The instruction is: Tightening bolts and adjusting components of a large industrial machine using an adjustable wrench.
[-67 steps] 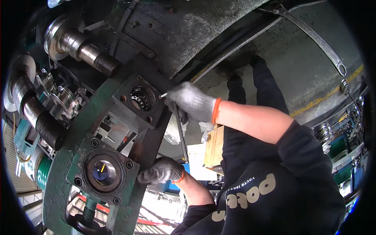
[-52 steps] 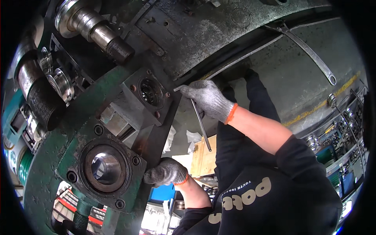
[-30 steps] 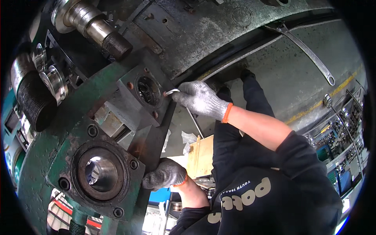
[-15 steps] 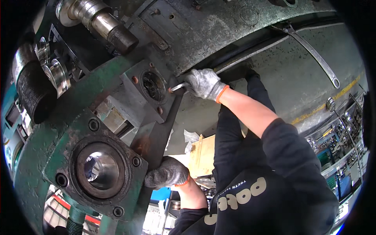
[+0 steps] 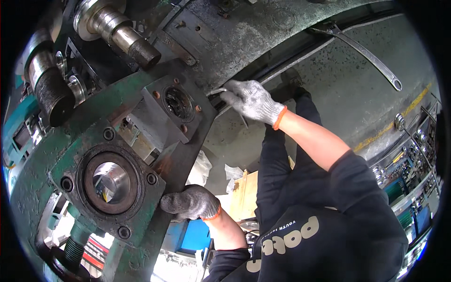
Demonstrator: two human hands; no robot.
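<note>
My right hand (image 5: 253, 101), in a grey work glove with an orange cuff, is closed around a hex key. The key's short bent end (image 5: 217, 91) points at the grey steel block, apart from it; its thin long arm shows below my palm. The block (image 5: 150, 115) has a round dark bore (image 5: 178, 102) with several copper-coloured bolt holes (image 5: 198, 108) around it. Lower down, my gloved left hand (image 5: 190, 203) is curled over the edge of the green machine frame (image 5: 155, 199), beside the flange plate with a large bore (image 5: 110, 185). Its fingertips are partly hidden.
Two thick stepped shafts (image 5: 120, 35) (image 5: 49, 89) stick out at the upper left. An adjustable wrench (image 5: 366, 56) lies at the upper right. A wooden box (image 5: 245, 195) and clear plastic (image 5: 201, 169) are on the floor near my legs. Racks of metal parts (image 5: 408, 164) stand at right.
The hex key's tip has come away from the bolt hole at the block's near corner, with my right hand slightly up. The view has shifted a little; my left hand stays on the frame.
</note>
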